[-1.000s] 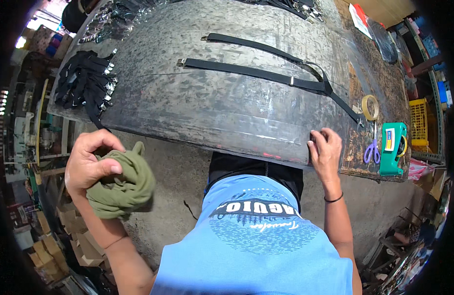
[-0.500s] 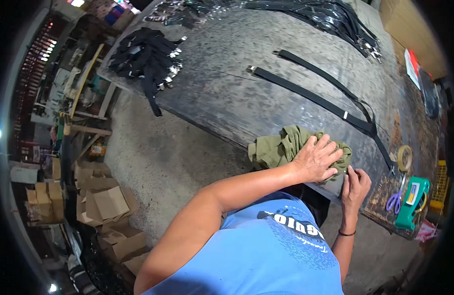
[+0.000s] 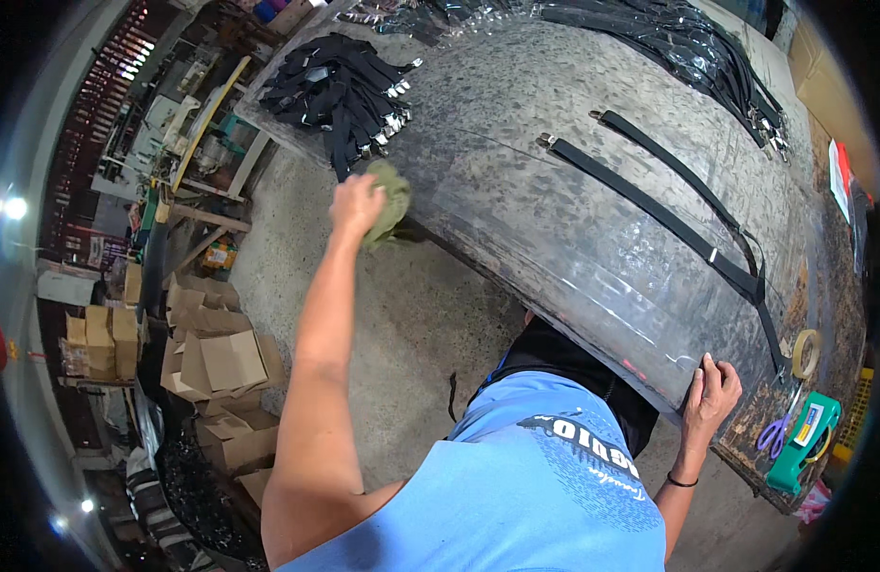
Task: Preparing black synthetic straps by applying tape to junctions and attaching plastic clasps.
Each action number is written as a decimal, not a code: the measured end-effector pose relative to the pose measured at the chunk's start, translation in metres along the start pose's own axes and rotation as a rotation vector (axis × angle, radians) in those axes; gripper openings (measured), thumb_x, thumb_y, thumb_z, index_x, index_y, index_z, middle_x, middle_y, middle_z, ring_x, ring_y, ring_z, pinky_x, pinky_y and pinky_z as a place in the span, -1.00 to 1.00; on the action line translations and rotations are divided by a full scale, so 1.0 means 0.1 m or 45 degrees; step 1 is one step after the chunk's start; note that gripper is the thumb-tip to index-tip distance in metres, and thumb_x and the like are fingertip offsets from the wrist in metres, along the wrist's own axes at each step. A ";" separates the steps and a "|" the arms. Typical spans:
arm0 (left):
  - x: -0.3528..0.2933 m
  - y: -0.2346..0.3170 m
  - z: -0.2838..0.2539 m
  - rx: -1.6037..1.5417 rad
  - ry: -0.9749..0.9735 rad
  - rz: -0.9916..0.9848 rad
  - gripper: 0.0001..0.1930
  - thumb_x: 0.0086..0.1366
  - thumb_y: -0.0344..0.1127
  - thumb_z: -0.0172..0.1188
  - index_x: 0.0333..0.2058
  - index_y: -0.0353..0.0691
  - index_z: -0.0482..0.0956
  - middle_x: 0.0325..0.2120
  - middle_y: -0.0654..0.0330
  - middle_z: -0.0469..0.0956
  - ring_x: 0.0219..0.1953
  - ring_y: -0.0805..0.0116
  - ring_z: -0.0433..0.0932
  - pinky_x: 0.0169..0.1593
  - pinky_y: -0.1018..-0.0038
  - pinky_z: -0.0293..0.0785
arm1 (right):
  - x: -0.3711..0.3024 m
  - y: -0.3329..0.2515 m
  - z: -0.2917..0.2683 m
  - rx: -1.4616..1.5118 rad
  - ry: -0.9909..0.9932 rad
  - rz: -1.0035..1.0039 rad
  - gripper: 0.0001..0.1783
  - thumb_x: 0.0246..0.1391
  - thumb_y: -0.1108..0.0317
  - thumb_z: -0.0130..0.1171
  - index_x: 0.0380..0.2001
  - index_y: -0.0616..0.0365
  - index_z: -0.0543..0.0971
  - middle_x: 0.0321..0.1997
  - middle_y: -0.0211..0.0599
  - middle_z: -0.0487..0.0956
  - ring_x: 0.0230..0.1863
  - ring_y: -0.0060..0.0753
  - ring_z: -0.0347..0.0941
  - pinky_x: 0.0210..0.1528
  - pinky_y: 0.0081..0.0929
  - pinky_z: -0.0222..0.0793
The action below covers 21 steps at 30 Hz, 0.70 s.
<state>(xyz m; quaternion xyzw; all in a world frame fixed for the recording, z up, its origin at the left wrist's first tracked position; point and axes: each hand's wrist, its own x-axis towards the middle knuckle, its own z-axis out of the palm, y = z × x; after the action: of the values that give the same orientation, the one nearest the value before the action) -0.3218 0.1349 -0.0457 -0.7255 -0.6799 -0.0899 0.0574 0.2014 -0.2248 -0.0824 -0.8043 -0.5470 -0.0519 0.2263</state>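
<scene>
Suspenders point(image 3: 649, 208) lie on the table point(image 3: 497, 191), left of the tape roll point(image 3: 815, 354).

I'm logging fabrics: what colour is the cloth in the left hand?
Olive green: the cloth in the left hand shows best in the head view, slightly blurred.

Olive-grn cloth point(image 3: 390, 202), bunched in L hand point(image 3: 357, 205), at desk's point(image 3: 516, 181) front edge.
Cloth: plain, crumpled, not spread; blurred, so folds & weave hard to read. Gripped along its L side, bulk showing R of the knuckles, longer top-to-bottom than wide in view. Overlaps the front edge nr desk's L end; can't tell if it touches the top or hangs just off it. Desk: dk grey top, scuffed & mottled, w/ shiny streaks nr the front edge; brown, worn strip at R end.
</scene>
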 end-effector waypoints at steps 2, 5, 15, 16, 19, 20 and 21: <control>-0.10 -0.32 -0.07 -0.209 -0.102 -0.109 -0.69 0.24 -0.20 0.14 -0.06 -0.13 0.58 -0.15 0.06 0.60 -0.11 0.04 0.57 0.00 0.25 0.47 | -0.01 0.01 -0.02 -0.025 0.004 0.010 -0.69 0.04 0.46 0.22 -0.09 0.11 0.61 -0.08 -0.12 0.47 0.00 -0.05 0.36 0.08 -0.21 0.23; -0.46 -0.06 -0.54 -0.911 -0.328 -0.069 -0.67 0.28 -0.29 0.10 -0.04 -0.33 0.54 -0.17 0.11 0.63 -0.14 0.32 0.60 0.00 0.44 0.47 | 0.01 -0.06 -0.10 -0.003 0.017 -0.017 -0.68 0.03 0.44 0.22 -0.08 0.10 0.60 -0.09 -0.11 0.47 -0.01 -0.04 0.36 0.09 -0.21 0.23; -1.52 2.39 -0.91 -2.215 -0.675 0.296 -0.62 0.33 -0.50 0.01 0.12 -0.40 0.39 0.01 0.15 0.48 0.05 0.41 0.42 0.15 0.48 0.29 | 0.43 -1.03 -0.51 0.779 -0.186 -0.247 0.10 -0.18 -0.35 0.28 0.29 0.18 0.26 0.33 0.11 0.21 0.39 0.17 0.05 0.38 -0.02 -0.06; -1.64 2.56 -0.89 -2.141 -0.758 0.370 -0.57 0.35 -0.45 0.00 0.18 -0.38 0.32 0.07 0.13 0.43 0.11 0.38 0.38 0.20 0.45 0.24 | 0.50 -1.26 -0.43 0.976 -0.261 -0.422 0.12 -0.18 -0.31 0.31 0.32 0.19 0.20 0.36 0.13 0.16 0.40 0.24 0.01 0.39 0.02 -0.10; -1.74 2.61 -0.72 -2.343 -1.054 0.337 -0.41 0.44 -0.08 -0.10 0.31 -0.33 0.14 0.22 0.04 0.31 0.28 0.25 0.23 0.33 0.29 0.09 | 0.52 -1.56 -0.17 1.149 0.019 -0.427 0.00 -0.16 0.16 0.37 0.34 0.20 0.14 0.36 0.26 0.09 0.35 0.30 0.09 0.32 -0.01 0.11; -1.52 2.51 -0.69 -2.345 -1.061 0.587 -0.34 0.45 0.05 -0.13 0.31 -0.35 0.14 0.21 0.00 0.33 0.31 0.21 0.21 0.33 0.27 0.09 | 0.61 -1.47 -0.19 1.233 -0.037 -0.492 -0.02 -0.16 0.22 0.38 0.33 0.20 0.16 0.35 0.21 0.12 0.33 0.27 0.14 0.31 -0.06 0.12; -1.23 2.39 -0.53 -1.869 -0.546 0.888 -0.28 0.43 0.18 -0.21 0.30 -0.32 0.17 0.18 -0.05 0.37 0.31 0.12 0.21 0.34 0.23 0.09 | 0.69 -1.46 -0.26 1.273 0.036 -0.541 -0.05 -0.18 0.30 0.39 0.31 0.18 0.20 0.32 0.15 0.19 0.30 0.25 0.19 0.29 -0.10 0.18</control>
<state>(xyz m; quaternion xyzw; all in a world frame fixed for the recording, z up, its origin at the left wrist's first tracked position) -0.0939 -0.0128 -0.0105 -0.7486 -0.1819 -0.3467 -0.5351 0.1009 -0.1324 0.0085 -0.4695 -0.6525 0.1592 0.5731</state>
